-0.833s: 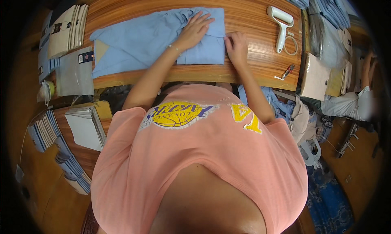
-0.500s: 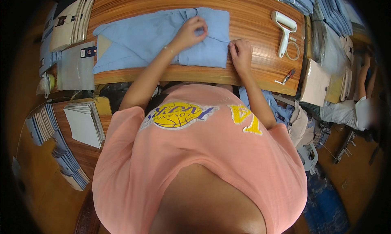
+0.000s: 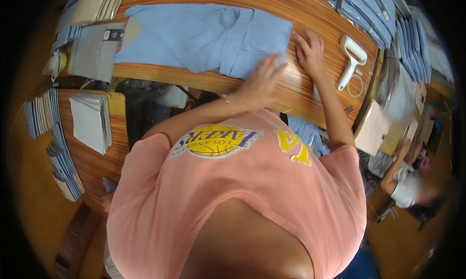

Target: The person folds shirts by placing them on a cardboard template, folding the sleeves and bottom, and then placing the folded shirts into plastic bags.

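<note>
A light blue folded garment (image 3: 194, 34) lies lengthwise across the wooden table, with creases running across its right part. A beige patch (image 3: 133, 30) shows at its left end. My left hand (image 3: 262, 82), a little blurred, reaches over the garment's near right corner with its fingers stretched out; it grips nothing. Beyond the garment's right edge, my right hand (image 3: 309, 50) rests on the table. Its fingers are slightly bent and apart, with the tips close beside the cloth; whether they touch it I cannot tell.
On the right lie a white lint roller (image 3: 352, 60), a tape ring (image 3: 355, 85) and stacked blue packed garments (image 3: 369, 14). At left are a clear bag (image 3: 94, 56), beige packed garments (image 3: 97, 7) and white sheets (image 3: 88, 119) on a side table. Another person (image 3: 405, 182) sits at far right.
My left hand has left the top of the garment and moved to its near right corner, fingers straightened. My right hand has come off the garment's edge. The view has shifted and turned slightly.
</note>
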{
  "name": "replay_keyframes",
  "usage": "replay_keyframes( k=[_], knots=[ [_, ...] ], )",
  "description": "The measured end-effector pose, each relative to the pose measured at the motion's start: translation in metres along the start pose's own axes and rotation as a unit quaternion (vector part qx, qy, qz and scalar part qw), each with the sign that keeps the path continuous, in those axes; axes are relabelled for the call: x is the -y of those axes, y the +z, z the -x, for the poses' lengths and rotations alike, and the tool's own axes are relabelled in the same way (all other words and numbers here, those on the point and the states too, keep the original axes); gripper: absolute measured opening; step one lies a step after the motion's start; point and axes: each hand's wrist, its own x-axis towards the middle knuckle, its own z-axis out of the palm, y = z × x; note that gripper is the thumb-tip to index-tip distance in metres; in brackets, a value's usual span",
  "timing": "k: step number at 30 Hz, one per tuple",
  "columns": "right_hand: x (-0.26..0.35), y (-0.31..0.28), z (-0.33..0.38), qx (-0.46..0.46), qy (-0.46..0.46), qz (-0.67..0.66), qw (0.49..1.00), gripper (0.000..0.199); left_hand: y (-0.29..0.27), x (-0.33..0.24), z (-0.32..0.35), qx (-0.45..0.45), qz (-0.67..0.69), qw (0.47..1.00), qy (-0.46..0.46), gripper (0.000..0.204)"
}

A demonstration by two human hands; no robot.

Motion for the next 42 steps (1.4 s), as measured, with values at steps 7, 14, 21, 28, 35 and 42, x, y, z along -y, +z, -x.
replay_keyframes(
  k=[7,14,21,28,35,42],
  knots=[
    [-0.009,0.009,-0.073,0.159,-0.278,0.057,0.945,0.062,0.036,0.046,0.012,0.0,-0.155,0.985,-0.076,0.079],
    [0.028,-0.021,-0.123,0.378,-0.246,-0.001,0.893,0.042,-0.012,0.016,0.033,0.039,-0.065,0.97,-0.231,0.056],
    [0.062,-0.031,-0.188,0.48,-0.167,-0.236,0.828,0.047,-0.138,0.051,0.07,-0.038,0.711,0.597,-0.369,0.051],
    [0.081,0.065,-0.231,0.415,0.214,-0.304,0.831,0.04,-0.18,0.174,0.075,-0.298,0.369,0.779,-0.41,0.049],
    [0.063,0.103,-0.209,0.351,0.311,-0.44,0.766,0.035,-0.157,0.206,0.106,-0.3,0.254,0.858,-0.331,0.042],
    [0.093,0.091,-0.242,0.396,0.427,-0.446,0.679,0.034,-0.167,0.203,0.067,-0.377,0.164,0.865,-0.287,0.019]
  ],
)
